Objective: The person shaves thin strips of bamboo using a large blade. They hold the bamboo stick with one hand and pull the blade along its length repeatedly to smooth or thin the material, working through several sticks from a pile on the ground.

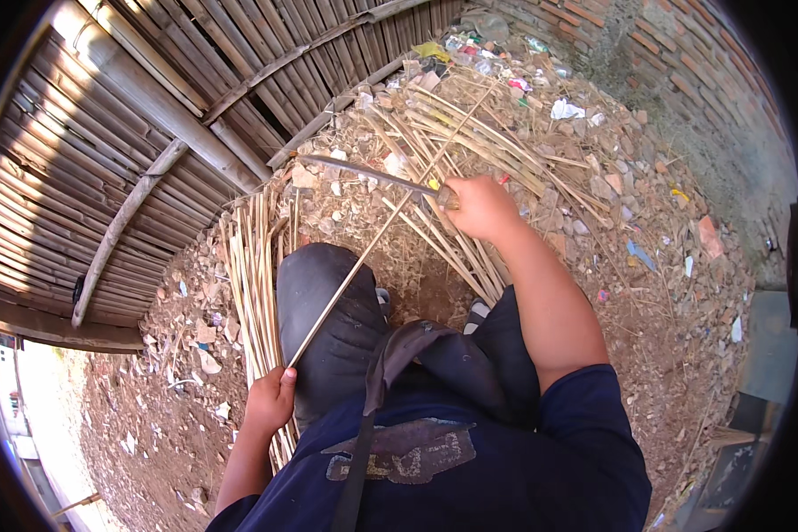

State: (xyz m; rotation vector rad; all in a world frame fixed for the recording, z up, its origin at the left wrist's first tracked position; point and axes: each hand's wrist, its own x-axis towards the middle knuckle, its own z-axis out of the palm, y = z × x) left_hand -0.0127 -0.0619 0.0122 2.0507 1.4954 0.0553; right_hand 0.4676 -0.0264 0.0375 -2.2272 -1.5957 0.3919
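Note:
My right hand [481, 209] is closed round the handle of a long knife [363, 172], its blade pointing left and lying against a thin bamboo strip [363, 257]. That strip slants across my left knee, from low left to the far heap. At its near end my left hand [270, 399] grips it between thumb and fingers. Beside my left leg lies a bundle of similar strips [255, 293], passing under or behind the left hand. More cut strips [479, 142] are spread on the ground ahead, and several others [452, 239] lie between my feet.
A bamboo slat wall [106, 177] stands at the left and a brick wall [683, 62] at the far right. Stones, brick bits and litter [567, 109] cover the dirt ground [647, 355]. Grey panels [771, 346] stand at the right edge.

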